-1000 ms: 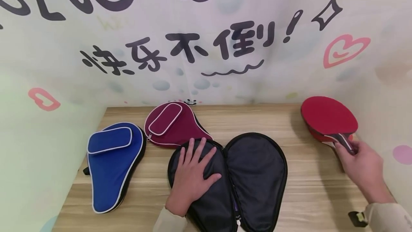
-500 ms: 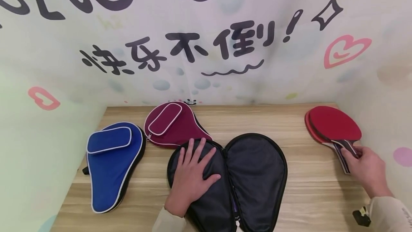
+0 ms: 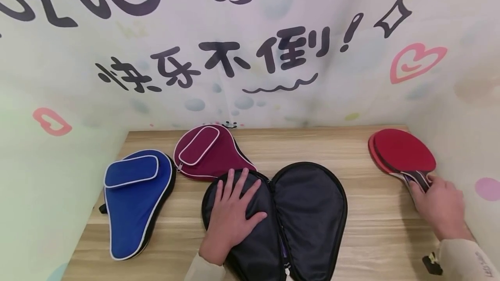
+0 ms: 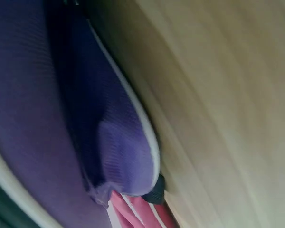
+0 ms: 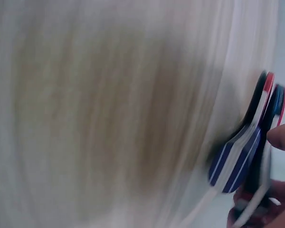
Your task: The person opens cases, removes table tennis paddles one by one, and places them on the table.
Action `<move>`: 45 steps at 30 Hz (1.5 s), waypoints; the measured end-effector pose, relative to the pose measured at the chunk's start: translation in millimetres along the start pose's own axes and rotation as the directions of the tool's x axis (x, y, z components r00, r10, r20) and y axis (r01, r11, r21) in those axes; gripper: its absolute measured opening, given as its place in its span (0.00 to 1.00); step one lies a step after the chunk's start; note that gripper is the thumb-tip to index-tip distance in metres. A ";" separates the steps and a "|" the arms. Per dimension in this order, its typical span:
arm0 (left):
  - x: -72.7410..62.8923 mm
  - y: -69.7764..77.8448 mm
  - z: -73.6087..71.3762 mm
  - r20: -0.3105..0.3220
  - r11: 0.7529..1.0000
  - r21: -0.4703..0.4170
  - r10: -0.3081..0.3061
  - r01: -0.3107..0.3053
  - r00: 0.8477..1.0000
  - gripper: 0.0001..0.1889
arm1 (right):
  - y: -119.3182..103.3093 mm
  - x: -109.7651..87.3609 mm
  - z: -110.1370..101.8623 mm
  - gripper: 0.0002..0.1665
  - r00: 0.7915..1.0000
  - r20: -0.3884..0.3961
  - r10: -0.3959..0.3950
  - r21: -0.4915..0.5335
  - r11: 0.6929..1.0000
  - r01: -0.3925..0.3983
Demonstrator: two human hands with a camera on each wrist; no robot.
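A paddle case (image 3: 310, 211) lies unzipped and spread on the table, its black lining facing up. My left hand (image 3: 232, 220) rests flat on its left half with the fingers spread. In the left wrist view the case's purple outside (image 4: 126, 147) with white piping shows, and the hand is out of sight. At the far right my right hand (image 3: 441, 209) grips the handle of a red table tennis paddle (image 3: 406, 148). Under it lies a second red paddle (image 3: 376, 159), mostly covered. The right wrist view shows the lower paddle's blue-striped handle (image 5: 233, 164) outside the fingers.
A blue paddle case (image 3: 130, 216) with white piping lies at the left. Behind the spread case is a maroon one (image 3: 224, 155), partly overlapped by it. Printed cloth walls (image 3: 312, 107) close off the back and both sides of the wooden table (image 3: 375, 229).
My right hand has lowered its paddle onto the other one, and the two now lie more closely lined up. The left hand has stayed in place on the case.
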State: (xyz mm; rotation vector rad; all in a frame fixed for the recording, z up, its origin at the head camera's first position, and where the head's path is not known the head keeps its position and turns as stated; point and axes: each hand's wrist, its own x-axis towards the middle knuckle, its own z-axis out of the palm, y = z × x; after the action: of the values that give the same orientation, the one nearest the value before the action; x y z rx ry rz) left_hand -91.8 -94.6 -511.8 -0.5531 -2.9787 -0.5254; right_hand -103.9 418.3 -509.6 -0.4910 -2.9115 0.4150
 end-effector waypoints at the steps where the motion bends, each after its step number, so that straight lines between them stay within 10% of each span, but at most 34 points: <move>1: -0.6 0.6 -1.0 -0.001 1.000 -0.005 -0.005 0.005 1.000 0.39 | -4.3 -0.1 1.5 0.35 1.000 -0.005 0.013 -0.027 1.000 -0.013; 9: -2.8 4.5 -23.5 -0.050 0.998 -0.024 -0.067 0.066 0.996 0.37 | -22.6 3.2 6.3 0.43 0.989 0.110 0.100 -0.087 0.992 -0.090; 15: -8.2 -12.3 -40.0 -0.103 0.981 -0.048 -0.193 0.189 0.976 0.37 | -43.5 -5.1 19.5 0.37 0.997 -0.008 -0.081 0.017 0.997 0.081; 20: -17.5 -34.1 -47.8 -0.094 0.951 -0.058 -0.309 0.305 0.946 0.38 | -74.7 -15.6 34.3 0.32 0.912 -0.153 -0.382 0.122 0.908 0.401; 26: -31.5 -48.6 -53.4 -0.016 0.905 -0.064 -0.422 0.420 0.907 0.39 | -99.0 -28.6 45.5 0.27 0.820 -0.070 -0.568 0.222 0.793 0.568; 37: -40.6 -43.9 -50.4 0.012 0.883 -0.250 -0.408 0.398 0.913 0.32 | -113.1 -35.5 44.7 0.20 0.753 -0.004 -0.658 0.237 0.731 0.639; 45: -31.3 -17.1 -73.9 -0.093 0.860 -0.421 -0.359 0.290 0.929 0.25 | -115.5 -39.0 38.9 0.19 0.778 0.055 -0.626 0.289 0.755 0.588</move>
State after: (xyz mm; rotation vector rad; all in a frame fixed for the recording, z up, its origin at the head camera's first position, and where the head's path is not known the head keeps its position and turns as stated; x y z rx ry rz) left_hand -68.5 -145.4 -451.8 -0.0050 -2.8135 -1.1663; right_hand -109.7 290.7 -516.6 0.5535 -2.8627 0.7261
